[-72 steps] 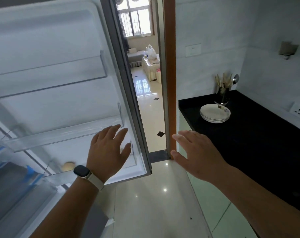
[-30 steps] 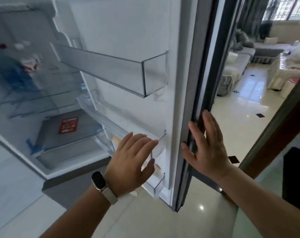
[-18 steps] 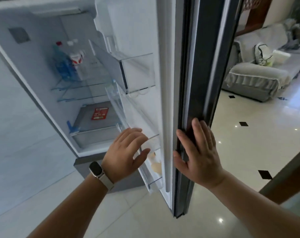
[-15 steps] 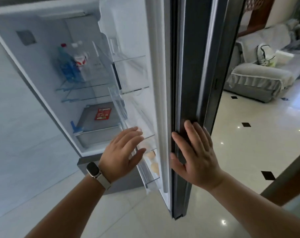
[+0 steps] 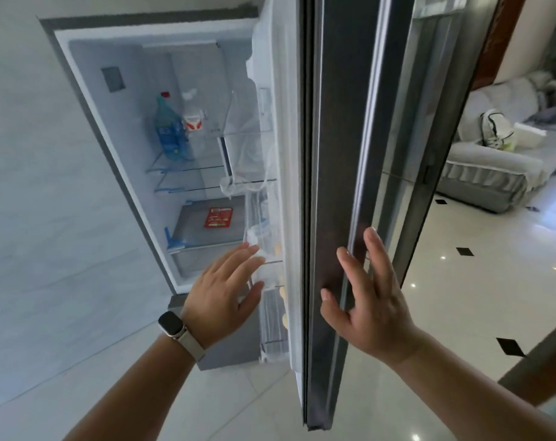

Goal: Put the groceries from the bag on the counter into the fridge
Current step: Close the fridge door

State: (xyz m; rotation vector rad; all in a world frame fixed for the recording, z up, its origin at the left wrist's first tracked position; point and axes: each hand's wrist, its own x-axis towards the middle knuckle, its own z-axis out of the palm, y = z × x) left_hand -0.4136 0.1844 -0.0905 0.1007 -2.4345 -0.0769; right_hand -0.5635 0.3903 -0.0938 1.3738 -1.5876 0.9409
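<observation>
The fridge [image 5: 117, 173] stands open, and its door [image 5: 334, 154] is seen edge-on in the middle of the view. My right hand [image 5: 366, 300] lies flat with spread fingers on the door's dark outer face. My left hand [image 5: 225, 291], with a watch on the wrist, hovers with fingers apart by the clear door bins [image 5: 270, 272] on the inner side. On the upper glass shelf stand a blue bottle [image 5: 168, 132] and a white bottle with a red label [image 5: 192, 117]. A red packet [image 5: 218, 217] lies on the drawer cover. The grocery bag and counter are out of view.
Pale round items [image 5: 283, 316] sit in the lower door bins. A grey tiled wall [image 5: 31, 186] runs along the left. To the right, a shiny tiled floor [image 5: 477, 281] leads to a sofa [image 5: 493, 167] carrying a white bag. A brown door frame [image 5: 538, 361] stands at the lower right.
The fridge door has swung from wide open toward the fridge, now edge-on to me. My right hand went from the air onto the door's outer face; my left stayed by the bins.
</observation>
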